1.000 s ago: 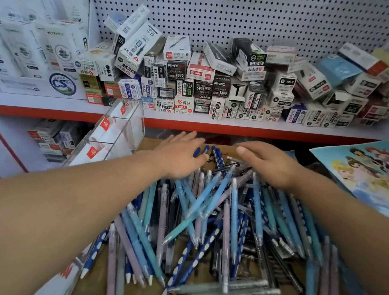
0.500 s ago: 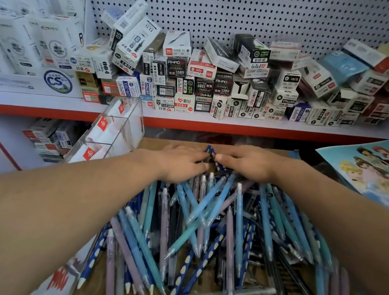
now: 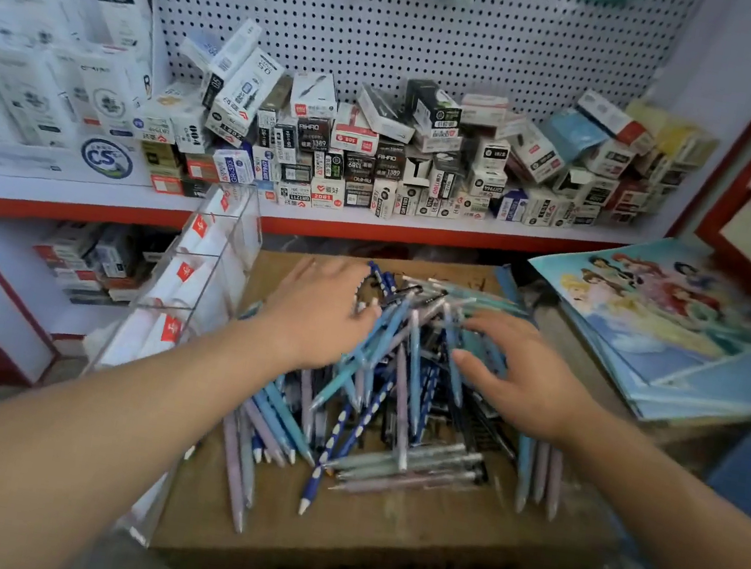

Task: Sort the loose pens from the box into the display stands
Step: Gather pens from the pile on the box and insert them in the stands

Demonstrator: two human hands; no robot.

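Note:
A heap of loose pens, mostly light blue, lilac, dark blue spotted and black, lies on a brown cardboard box. My left hand lies flat on the heap's far left side with fingers spread. My right hand rests palm down on the heap's right side, fingers spread over the pens. Neither hand holds a pen. A clear acrylic display stand with red labels and several compartments stands to the left of the box.
A red-edged shelf behind the box carries many small pen boxes under a pegboard. Cartoon-printed sheets lie stacked at the right. White packages fill the shelf's left end.
Both hands, which met at the far end of the heap half a second ago, have moved apart and toward me. The right hand has slid down onto the heap's right side.

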